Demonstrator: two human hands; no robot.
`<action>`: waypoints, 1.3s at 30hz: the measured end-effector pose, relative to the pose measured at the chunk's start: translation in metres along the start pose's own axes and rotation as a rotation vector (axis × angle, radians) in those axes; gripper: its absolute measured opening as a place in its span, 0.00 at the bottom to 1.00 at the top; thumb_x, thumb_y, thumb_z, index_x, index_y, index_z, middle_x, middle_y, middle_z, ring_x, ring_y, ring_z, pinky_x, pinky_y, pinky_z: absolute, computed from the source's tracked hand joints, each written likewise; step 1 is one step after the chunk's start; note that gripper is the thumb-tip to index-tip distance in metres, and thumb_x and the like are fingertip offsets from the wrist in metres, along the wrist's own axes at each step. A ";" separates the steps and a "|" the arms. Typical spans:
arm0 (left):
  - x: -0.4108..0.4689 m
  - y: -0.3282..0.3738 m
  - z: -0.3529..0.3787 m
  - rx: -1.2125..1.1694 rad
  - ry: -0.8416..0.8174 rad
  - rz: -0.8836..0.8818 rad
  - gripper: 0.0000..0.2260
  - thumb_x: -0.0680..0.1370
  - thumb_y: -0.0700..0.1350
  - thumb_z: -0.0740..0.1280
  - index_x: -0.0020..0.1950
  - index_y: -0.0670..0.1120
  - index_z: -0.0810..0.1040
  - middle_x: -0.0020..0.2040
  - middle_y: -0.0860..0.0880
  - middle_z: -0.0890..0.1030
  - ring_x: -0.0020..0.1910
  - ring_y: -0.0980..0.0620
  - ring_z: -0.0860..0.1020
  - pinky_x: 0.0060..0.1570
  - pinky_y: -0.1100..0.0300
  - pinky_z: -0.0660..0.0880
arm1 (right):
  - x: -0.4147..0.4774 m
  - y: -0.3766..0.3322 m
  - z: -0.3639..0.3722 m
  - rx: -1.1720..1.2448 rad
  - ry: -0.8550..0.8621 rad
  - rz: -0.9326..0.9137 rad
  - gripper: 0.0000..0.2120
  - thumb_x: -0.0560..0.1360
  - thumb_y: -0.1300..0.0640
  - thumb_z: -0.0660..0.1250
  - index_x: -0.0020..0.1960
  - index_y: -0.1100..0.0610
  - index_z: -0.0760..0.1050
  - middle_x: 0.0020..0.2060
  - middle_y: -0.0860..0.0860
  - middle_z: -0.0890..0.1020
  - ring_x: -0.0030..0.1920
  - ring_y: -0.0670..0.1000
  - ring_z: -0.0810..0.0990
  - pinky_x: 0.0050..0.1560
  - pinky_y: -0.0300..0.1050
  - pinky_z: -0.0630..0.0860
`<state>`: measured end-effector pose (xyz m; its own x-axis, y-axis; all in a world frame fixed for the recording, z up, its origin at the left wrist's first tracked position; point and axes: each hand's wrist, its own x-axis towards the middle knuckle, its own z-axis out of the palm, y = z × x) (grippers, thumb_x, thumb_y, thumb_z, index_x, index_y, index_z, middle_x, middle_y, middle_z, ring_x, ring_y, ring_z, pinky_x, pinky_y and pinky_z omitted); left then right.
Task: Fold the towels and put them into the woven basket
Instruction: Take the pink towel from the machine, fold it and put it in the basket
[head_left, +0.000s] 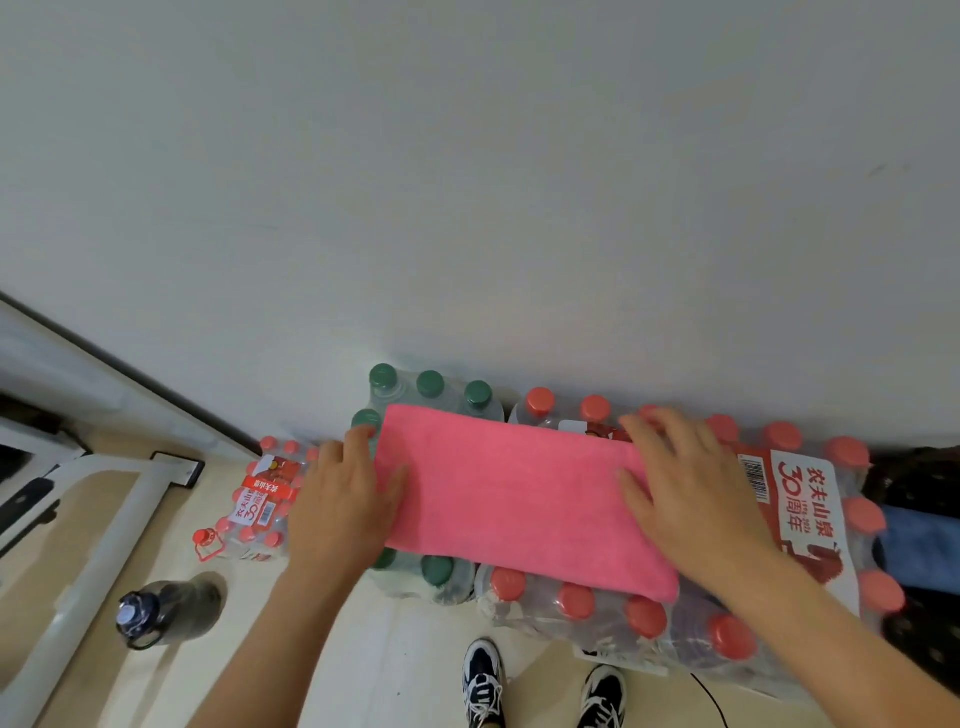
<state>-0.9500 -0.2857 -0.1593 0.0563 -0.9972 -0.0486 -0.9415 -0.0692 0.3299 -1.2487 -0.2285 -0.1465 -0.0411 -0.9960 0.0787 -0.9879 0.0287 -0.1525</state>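
Note:
A pink towel (511, 493), folded into a long rectangle, lies flat on top of shrink-wrapped packs of water bottles. My left hand (340, 499) rests at its left end, thumb on the cloth and fingers straight beside the edge. My right hand (685, 488) lies flat on the right end with fingers spread, slightly blurred. A blue cloth (922, 551) shows at the far right edge, inside a dark container that is mostly cut off. I see no woven basket clearly.
Packs of red-capped bottles (810, 519) and green-capped bottles (431, 387) stand against a white wall. A smaller pack (262, 501) sits on the floor to the left. A dark drinking bottle (166, 613) lies near a white frame (98, 525). My shoes (483, 680) are below.

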 end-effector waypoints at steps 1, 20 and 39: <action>-0.009 -0.001 0.003 0.033 -0.026 -0.001 0.23 0.77 0.57 0.64 0.67 0.47 0.67 0.56 0.42 0.76 0.53 0.41 0.76 0.47 0.49 0.72 | -0.005 -0.011 0.003 0.026 0.008 -0.034 0.22 0.74 0.50 0.63 0.65 0.58 0.72 0.60 0.58 0.75 0.59 0.61 0.76 0.56 0.57 0.76; -0.014 0.022 -0.005 -0.766 -0.062 -0.261 0.23 0.74 0.42 0.72 0.64 0.55 0.67 0.46 0.48 0.78 0.41 0.53 0.78 0.36 0.61 0.74 | -0.020 -0.029 0.039 0.222 -0.199 -0.002 0.32 0.75 0.34 0.34 0.77 0.41 0.46 0.78 0.46 0.45 0.77 0.48 0.42 0.74 0.54 0.44; -0.074 0.109 0.082 0.152 -0.091 0.555 0.31 0.78 0.65 0.51 0.76 0.50 0.63 0.76 0.47 0.63 0.75 0.45 0.62 0.67 0.39 0.61 | 0.030 0.019 0.017 0.375 -0.379 0.205 0.16 0.71 0.51 0.69 0.57 0.50 0.76 0.55 0.52 0.77 0.58 0.58 0.75 0.56 0.49 0.72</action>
<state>-1.0843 -0.2176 -0.1968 -0.4816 -0.8763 0.0099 -0.8595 0.4745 0.1902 -1.2662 -0.2594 -0.1638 -0.1012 -0.9360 -0.3372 -0.8418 0.2612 -0.4723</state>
